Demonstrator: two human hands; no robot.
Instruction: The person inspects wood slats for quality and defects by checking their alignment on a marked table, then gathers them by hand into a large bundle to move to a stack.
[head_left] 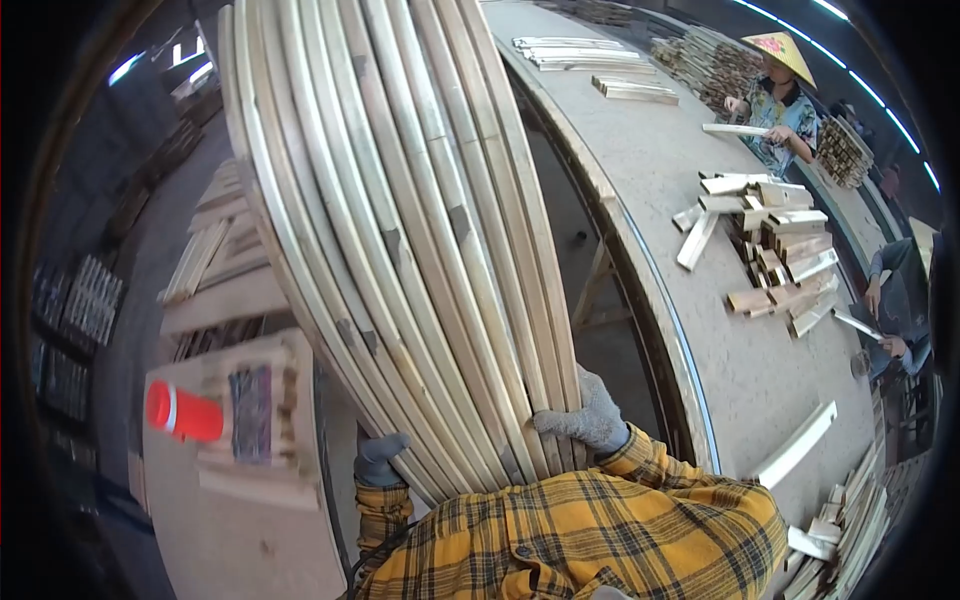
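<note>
A thick bundle of long pale wooden slats (pixel 400 220) stands on edge before me, stretching from near my chest up to the top of the view. My right hand (pixel 588 415), in a grey glove, grips the bundle's right side near its lower end. My left hand (pixel 378 458), also gloved, presses against the bundle's lower left side. Both sleeves are yellow plaid.
A long worktable (pixel 720 360) runs on the right with piles of short wood blocks (pixel 775 250). A person in a conical hat (pixel 780 100) handles a slat at its far side; another person's arm (pixel 885 310) is at the right edge. A red-capped bottle (pixel 185 412) lies on a small table at left.
</note>
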